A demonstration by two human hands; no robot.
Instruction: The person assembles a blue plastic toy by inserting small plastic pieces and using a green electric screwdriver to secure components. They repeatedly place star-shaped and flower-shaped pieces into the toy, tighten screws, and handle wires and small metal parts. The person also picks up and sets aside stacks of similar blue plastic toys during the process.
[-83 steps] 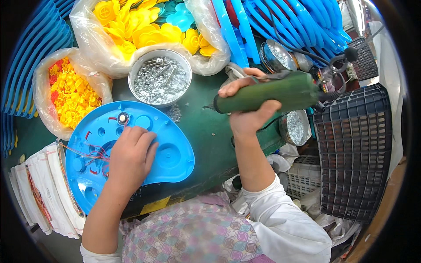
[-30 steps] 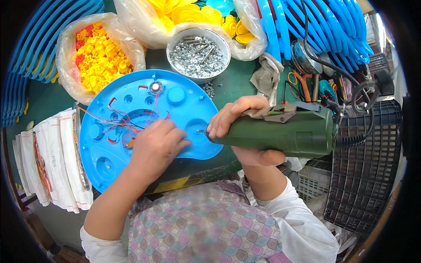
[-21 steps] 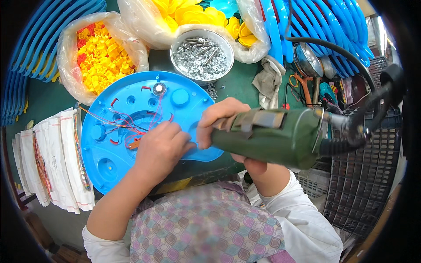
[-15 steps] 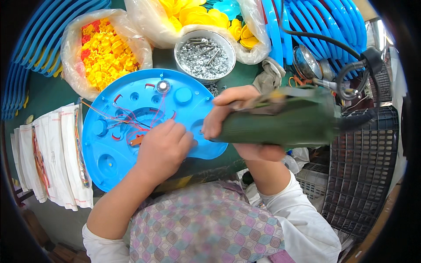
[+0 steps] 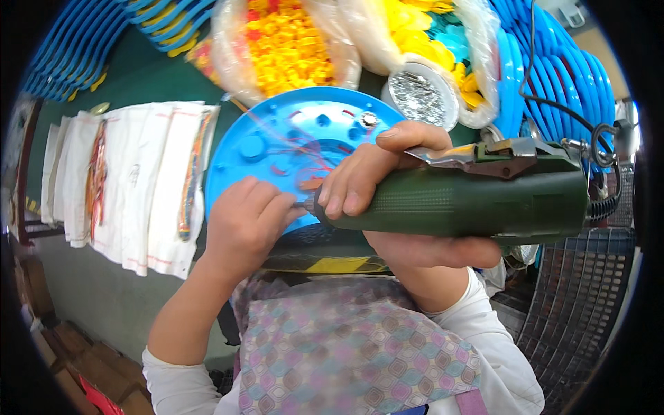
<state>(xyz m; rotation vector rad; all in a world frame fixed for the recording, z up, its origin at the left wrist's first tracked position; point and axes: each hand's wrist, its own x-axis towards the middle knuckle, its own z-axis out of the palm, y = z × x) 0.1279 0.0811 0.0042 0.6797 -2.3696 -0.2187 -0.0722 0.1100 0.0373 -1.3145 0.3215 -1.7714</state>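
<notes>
My right hand (image 5: pixel 363 176) is wrapped round the front of a green power screwdriver (image 5: pixel 477 204), which lies level across the picture with its metal lever on top. Its bit points left and meets the fingertips of my left hand (image 5: pixel 249 221). Those fingers are pinched together at the bit's tip; whatever sits between them is too small to make out. Beneath both hands lies a blue plastic panel (image 5: pixel 235 155) with round bosses and recesses. Thin red wires (image 5: pixel 315 164), blurred, run across its middle. A small orange-brown piece (image 5: pixel 311 185) shows beside the bit.
A white bowl (image 5: pixel 449 104) of screws stands behind the panel. Plastic bags (image 5: pixel 232 52) hold yellow and red star-like pieces and larger yellow parts. Blue panels are stacked at far right (image 5: pixel 567 69) and far left (image 5: pixel 76 45). White sheets with coloured wires (image 5: pixel 142 162) lie left; black crates (image 5: pixel 581 297) stand right.
The view has swung, so the table's things sit farther right. The screwdriver's bit and my left fingertips have come together. My left hand has moved off the panel's middle, toward its near edge.
</notes>
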